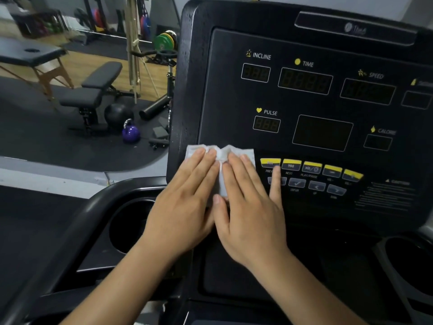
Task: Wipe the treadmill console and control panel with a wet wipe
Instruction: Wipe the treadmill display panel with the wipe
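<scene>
1. We see two bare hands laid flat on a white wet wipe [221, 154] at the lower left corner of a black treadmill console [225, 90], in a gym.
2. The left hand [185, 205] presses the wipe's left half, its fingers [201, 165] straight and held close together.
3. The right hand [251, 214] presses the right half. Its fingers [248, 170] are straight and slightly fanned, and the little finger reaches out over the button marked PREV. The thumb lies on the wipe's lower edge, touching the left hand.
4. The wipe is bunched between the two hands. It sits below the PULSE readout [266, 124] and just left of the control panel [311, 174], with its row of yellow buttons and dark keys beneath.
5. We read INCLINE, TIME and SPEED above unlit displays higher on the console.
6. A round cup holder [121, 228] sits below the left hand, beside a curved black handrail [77, 231]. A second cup holder [410, 261] is at lower right.
7. On the floor to the left, we make out a black weight bench [98, 90], a black ball [118, 113], a purple kettlebell [131, 133] and a folding massage table [32, 55].
</scene>
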Demonstrator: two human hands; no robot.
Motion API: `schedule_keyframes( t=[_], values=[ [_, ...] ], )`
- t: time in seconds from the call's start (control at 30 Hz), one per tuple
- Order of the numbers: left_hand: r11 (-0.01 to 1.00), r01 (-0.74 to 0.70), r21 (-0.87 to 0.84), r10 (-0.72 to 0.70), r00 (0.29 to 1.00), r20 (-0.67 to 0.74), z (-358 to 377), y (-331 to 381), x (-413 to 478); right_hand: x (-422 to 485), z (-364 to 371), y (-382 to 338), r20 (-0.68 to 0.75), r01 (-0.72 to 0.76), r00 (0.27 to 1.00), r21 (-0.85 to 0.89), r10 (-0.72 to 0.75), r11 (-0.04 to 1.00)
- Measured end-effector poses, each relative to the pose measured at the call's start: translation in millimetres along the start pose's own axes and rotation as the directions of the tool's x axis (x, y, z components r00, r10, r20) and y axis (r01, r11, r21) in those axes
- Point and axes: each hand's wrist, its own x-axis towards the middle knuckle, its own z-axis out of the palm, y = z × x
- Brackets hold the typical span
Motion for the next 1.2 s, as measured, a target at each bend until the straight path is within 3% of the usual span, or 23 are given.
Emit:
schedule_keyframes(
  t=[0.53,0.67,0.83,1.07,1.2],
  values=[
    [0.997,0.081,-0.017,-0.081,0.996,-0.032,-11.5,-21.0,9.5,29.1,-0.9,-29.4,0.028,0.005,1.000,0.013,-0.005,1.000],
    [0.999,0.046,-0.019,-0.047,0.997,-0.058,-10.9,-21.7,4.0,23.9,3.0,-33.8,0.037,0.005,0.999,0.012,-0.006,1.000],
    [0.999,0.039,-0.029,-0.039,0.999,0.019,-1.3,-15.2,-33.9,-12.0,16.1,-28.0,0.083,0.075,0.994,0.012,-0.075,0.997],
    [0.997,0.056,-0.051,-0.058,0.997,-0.042,-12.7,-23.2,-7.8,16.3,9.5,-35.2,0.061,0.040,0.997,0.000,-0.040,0.999],
    [0.993,0.082,-0.089,-0.080,0.996,0.025,-1.1,-13.8,-42.4,-14.6,19.4,-33.7,0.102,0.071,0.992,0.007,-0.071,0.997]
  ],
)
